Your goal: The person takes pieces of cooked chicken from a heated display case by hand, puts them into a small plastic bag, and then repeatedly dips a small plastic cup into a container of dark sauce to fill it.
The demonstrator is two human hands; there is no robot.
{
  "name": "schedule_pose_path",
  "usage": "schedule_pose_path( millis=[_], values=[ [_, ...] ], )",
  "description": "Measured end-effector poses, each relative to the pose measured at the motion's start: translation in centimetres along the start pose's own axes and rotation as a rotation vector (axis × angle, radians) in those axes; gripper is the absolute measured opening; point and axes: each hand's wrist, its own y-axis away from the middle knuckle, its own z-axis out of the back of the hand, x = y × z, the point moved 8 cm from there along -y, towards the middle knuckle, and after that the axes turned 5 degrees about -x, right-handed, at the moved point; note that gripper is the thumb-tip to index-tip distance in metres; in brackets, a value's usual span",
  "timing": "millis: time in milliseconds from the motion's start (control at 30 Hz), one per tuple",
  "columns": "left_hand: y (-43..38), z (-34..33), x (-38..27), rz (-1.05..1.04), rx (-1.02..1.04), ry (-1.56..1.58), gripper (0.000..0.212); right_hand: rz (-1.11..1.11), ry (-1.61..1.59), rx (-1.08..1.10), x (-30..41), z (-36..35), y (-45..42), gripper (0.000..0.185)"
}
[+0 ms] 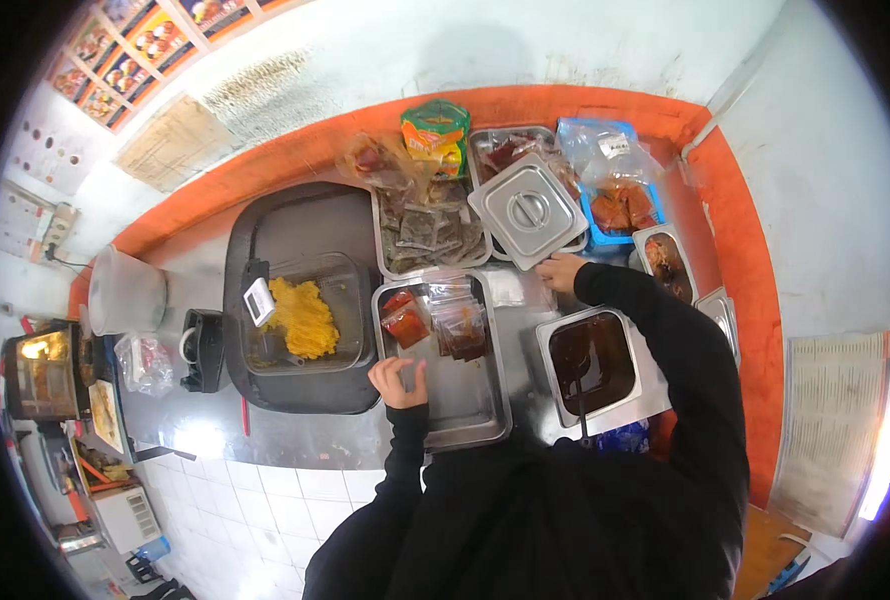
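Note:
My left hand (400, 382) is at the left rim of a shallow steel tray (460, 405), fingers apart and holding nothing. Toward the tray's far end lie small packets of red sauce (405, 322) and a row of clear plastic sachets (460, 322) with dark contents. My right hand (561, 272) is just below the near corner of a steel pan lid (529, 210), beside some clear plastic bags (516, 289). Its fingers are partly hidden, so any grip is unclear. A steel pan of dark brown sauce (591, 360) with a ladle handle in it stands below my right forearm.
Left on the steel counter, a black tray (302, 217) bears a clear tub of yellow food (302, 319). Behind stand a tray of dark packets (430, 232), a green-and-orange bag (436, 139) and a blue basket (617, 210). A white bucket (126, 289) stands far left.

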Motion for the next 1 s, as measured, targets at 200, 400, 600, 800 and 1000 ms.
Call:
schedule_pose_path(
  millis=[200,400,600,800,1000],
  values=[
    [0.3,2.5,-1.4,0.088,-0.021,0.129,0.022,-0.169,0.11,0.139,-0.7,1.8,0.3,0.006],
    [2.1,0.0,-2.1,0.394,0.372,0.514,0.015,-0.636,-0.339,-0.102,-2.8,9.7,4.6,0.018],
    [1.2,-4.3,-16.1,0.34,0.512,0.779,0.018,-1.039,-1.065,-0.703,9.5,19.2,5.9,0.008],
    [1.4,-3.9,-20.8,0.049,0.671,0.785,0.012,-1.114,-0.729,-0.973,16.6,23.4,8.5,0.011],
    [7.7,-6.8,-25.4,0.26,1.078,1.006,0.003,-1.22,-0.942,-1.193,21.5,20.8,15.8,0.016]
  ],
)
